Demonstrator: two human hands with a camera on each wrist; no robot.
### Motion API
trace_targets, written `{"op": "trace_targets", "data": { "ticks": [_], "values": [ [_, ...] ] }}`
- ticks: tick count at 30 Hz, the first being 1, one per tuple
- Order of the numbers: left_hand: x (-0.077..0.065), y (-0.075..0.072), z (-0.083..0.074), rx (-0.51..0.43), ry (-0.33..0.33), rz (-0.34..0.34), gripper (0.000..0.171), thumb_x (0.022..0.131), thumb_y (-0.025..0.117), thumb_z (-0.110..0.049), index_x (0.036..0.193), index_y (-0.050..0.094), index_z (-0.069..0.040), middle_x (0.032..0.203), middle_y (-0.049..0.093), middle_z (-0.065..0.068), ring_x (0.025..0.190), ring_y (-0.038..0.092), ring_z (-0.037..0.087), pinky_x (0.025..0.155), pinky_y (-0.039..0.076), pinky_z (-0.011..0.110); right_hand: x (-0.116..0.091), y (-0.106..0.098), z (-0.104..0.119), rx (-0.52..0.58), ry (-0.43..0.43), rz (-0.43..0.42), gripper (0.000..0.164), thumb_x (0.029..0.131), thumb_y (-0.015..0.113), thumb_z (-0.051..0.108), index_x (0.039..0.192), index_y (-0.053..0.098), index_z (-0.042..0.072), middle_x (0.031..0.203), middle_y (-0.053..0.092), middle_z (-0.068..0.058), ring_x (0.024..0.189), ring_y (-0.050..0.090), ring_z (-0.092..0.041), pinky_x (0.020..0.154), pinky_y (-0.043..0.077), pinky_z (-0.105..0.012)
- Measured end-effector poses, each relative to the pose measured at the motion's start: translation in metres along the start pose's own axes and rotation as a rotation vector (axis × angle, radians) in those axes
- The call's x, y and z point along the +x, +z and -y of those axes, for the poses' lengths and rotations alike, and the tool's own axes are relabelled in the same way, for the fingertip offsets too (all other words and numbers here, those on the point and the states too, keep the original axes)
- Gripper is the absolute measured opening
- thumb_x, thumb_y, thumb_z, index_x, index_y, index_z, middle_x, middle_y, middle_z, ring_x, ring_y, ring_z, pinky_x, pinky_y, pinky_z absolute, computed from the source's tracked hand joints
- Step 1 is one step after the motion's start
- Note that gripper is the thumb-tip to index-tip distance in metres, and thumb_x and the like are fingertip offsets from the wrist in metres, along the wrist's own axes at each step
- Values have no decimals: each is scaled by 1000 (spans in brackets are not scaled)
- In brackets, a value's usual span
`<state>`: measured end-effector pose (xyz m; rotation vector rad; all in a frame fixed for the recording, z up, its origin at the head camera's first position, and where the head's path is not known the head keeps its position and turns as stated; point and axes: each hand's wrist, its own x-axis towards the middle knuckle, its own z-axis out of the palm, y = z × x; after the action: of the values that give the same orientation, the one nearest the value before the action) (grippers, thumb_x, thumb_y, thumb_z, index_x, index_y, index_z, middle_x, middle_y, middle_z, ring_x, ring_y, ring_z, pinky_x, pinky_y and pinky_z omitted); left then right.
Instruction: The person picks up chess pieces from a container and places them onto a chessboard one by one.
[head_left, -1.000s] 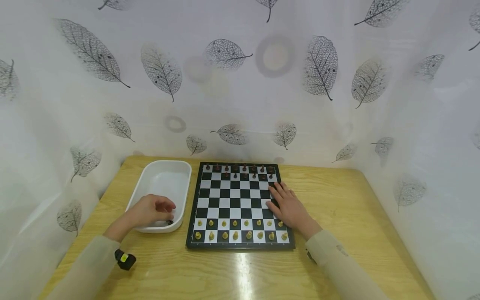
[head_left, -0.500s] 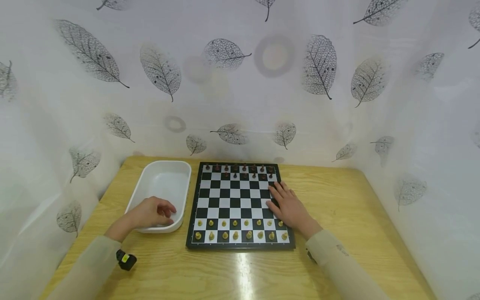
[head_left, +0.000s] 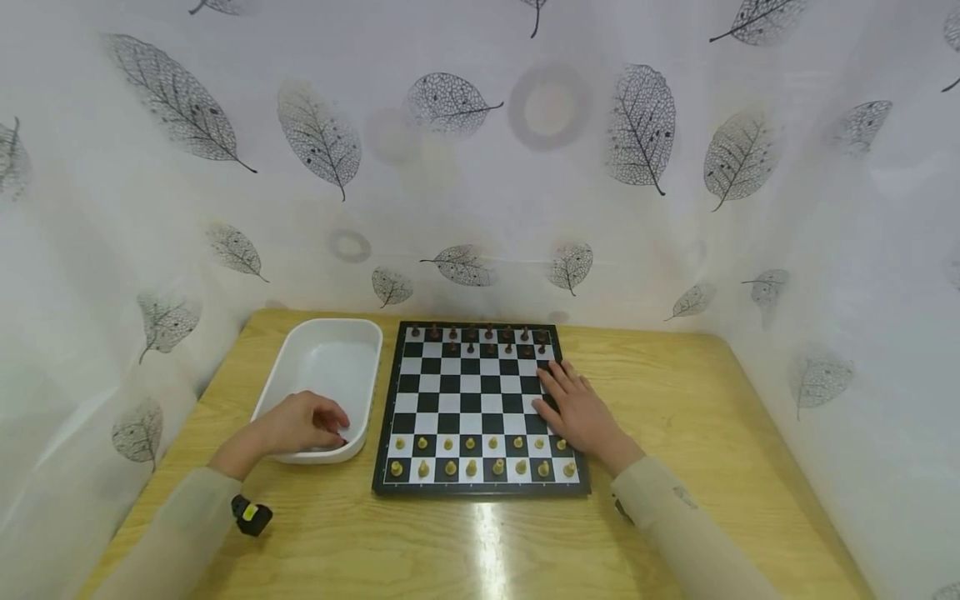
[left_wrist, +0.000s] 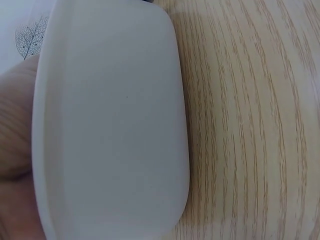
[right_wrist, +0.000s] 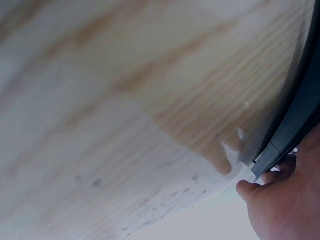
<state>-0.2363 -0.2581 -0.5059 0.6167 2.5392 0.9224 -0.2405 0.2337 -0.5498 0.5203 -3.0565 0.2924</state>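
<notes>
In the head view, my left hand (head_left: 294,422) reaches over the near rim of a white tray (head_left: 324,357), its fingers bent down inside. At their tips, a bit of a small dark chess piece (head_left: 344,442) shows, seemingly pinched; most of it is hidden. The left wrist view shows the tray's outer wall (left_wrist: 120,120) and part of the hand. My right hand (head_left: 587,423) rests with straight, spread fingers on the right edge of a chessboard (head_left: 470,403). Dark red pieces (head_left: 489,332) stand along the far side, yellow pieces (head_left: 471,468) in two near rows.
Beneath everything lies a wooden table (head_left: 660,400), with the tray left of the board and a narrow strip of wood between them. A white curtain (head_left: 480,183) with leaf prints encloses the back and sides. The board's dark side (right_wrist: 295,110) shows in the right wrist view.
The left hand has shifted slightly within the tray, its fingers closing about the dark chess piece, which showed more clearly a second ago. My right hand has stayed put.
</notes>
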Motion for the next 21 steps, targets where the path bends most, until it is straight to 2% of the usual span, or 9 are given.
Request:
{"op": "trace_targets", "data": {
  "ticks": [7,14,21],
  "values": [
    [-1,-2,0,36,40,10,8,87,83,-13,93,79,-13,84,74,-7,78,63,7,71,53,22,-1,-1,1,4,-2,0,72,110,40,57,165,34,11,174,25,-18,162,18,-42,127,26,-63],
    [-3,-4,-2,65,84,25,6,87,84,-13,91,79,-11,81,74,-8,75,60,2,69,52,22,-1,-1,0,7,5,13,72,110,39,57,166,33,12,174,24,-17,163,16,-41,128,25,-63],
    [-3,-5,-4,77,30,16,4,90,82,-18,90,78,-16,81,72,-8,76,59,7,70,50,24,1,0,-1,8,0,7,73,110,39,58,165,34,12,174,25,-17,163,17,-41,128,25,-63]
  ]
}}
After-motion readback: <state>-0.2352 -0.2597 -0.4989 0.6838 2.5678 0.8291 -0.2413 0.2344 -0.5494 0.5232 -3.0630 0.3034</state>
